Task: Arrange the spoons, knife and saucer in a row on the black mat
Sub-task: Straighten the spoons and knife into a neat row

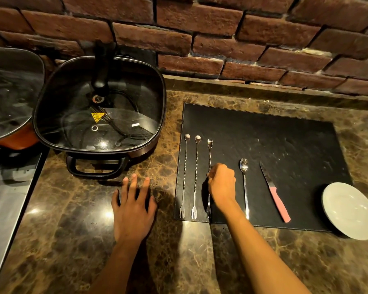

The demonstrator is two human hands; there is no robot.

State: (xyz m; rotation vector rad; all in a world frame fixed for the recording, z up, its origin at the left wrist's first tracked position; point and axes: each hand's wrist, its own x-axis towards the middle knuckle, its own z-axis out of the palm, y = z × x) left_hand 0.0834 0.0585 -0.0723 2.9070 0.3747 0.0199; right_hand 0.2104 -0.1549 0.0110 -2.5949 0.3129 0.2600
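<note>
A: Left hand (134, 205) spread flat on the brown marble counter (72, 230); right hand (221, 183) pinching the third twisted steel bar spoon (209, 153) on the black mat (274, 141).

B: Risk? A nudge knocks it crooked; white round saucer (349, 210) overhangs the edge.

three bar spoons (184, 177), one teaspoon (244, 183), one knife (274, 194), one saucer (348, 211).
</note>
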